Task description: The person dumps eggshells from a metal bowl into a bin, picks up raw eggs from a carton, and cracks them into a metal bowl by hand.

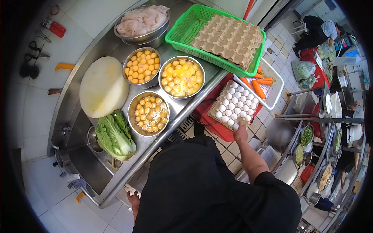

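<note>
My right hand [241,133] reaches down to the near corner of a cardboard tray of white eggs [232,100], its fingers closed round an egg at the edge. The tray rests on a red surface [217,131] below the counter. Low on the left, my left hand [134,200] is beside pale broken eggshells [132,190], fingers apart; my body partly hides it. On the steel counter stand three metal bowls of cracked eggs: a rear bowl [142,65], a right bowl [182,76] and a front bowl [148,113], with many whole yolks in them.
A green basket [182,27] holds empty egg trays [229,39]. A bowl of pale raw meat [142,21], a round cutting board [104,87] and a leafy cabbage [116,136] share the counter. Carrots [258,87] lie in a white crate [276,93]. Another person [320,33] bends at the far right.
</note>
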